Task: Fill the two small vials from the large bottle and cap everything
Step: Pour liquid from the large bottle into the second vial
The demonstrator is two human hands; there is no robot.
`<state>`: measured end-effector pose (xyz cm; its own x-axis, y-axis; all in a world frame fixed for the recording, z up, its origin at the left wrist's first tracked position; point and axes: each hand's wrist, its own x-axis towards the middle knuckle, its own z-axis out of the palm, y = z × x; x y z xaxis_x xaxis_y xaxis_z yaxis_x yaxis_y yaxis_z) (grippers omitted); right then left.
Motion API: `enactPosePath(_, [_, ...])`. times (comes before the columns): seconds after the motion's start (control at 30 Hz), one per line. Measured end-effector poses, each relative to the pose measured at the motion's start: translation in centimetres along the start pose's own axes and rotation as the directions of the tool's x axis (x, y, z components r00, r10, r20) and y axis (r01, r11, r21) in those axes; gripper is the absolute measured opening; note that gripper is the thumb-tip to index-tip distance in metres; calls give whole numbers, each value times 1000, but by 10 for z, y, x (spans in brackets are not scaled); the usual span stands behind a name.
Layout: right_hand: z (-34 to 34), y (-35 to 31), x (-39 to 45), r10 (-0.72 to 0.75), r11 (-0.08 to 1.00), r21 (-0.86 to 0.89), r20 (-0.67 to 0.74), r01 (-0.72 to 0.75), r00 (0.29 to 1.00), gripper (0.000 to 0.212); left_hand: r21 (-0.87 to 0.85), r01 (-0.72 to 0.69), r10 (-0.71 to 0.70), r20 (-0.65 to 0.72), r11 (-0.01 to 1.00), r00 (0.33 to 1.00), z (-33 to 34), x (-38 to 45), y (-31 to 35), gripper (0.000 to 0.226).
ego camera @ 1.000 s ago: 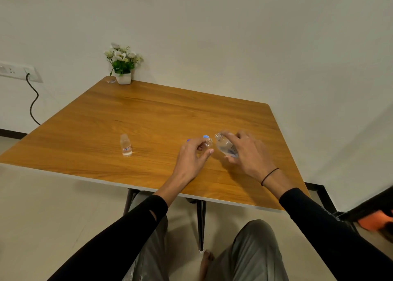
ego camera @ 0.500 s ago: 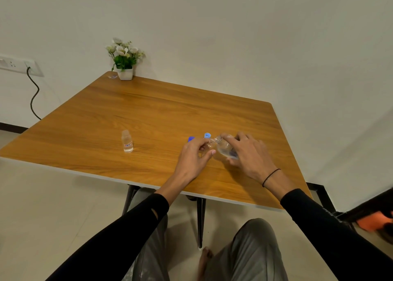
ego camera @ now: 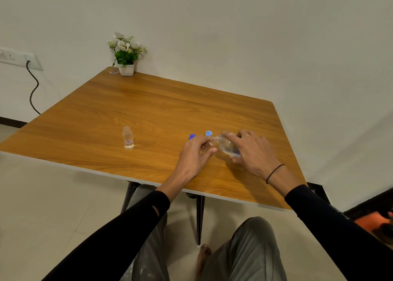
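Pouring underway mid-frame: my right hand [ego camera: 252, 153] grips the tilted large bottle [ego camera: 226, 146], left hand [ego camera: 196, 155] pinches a vial [ego camera: 212, 141]; next, I'd level off.

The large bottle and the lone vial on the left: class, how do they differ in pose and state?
The large bottle is tilted, gripped by the right hand; the lone vial stands upright, untouched. The bottle's mouth is uncapped; whether the vial is capped cannot be told. Both are clear plastic.
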<state>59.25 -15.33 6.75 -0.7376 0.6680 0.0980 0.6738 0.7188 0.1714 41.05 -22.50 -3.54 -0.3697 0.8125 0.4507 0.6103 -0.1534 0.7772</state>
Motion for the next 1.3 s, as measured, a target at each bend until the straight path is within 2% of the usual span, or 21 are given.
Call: enactPosePath(1.3, [-20,-3,4,-55,987,-151,20,57,998,81,-27,40,-39,11,999,999,2,-1,-4,36])
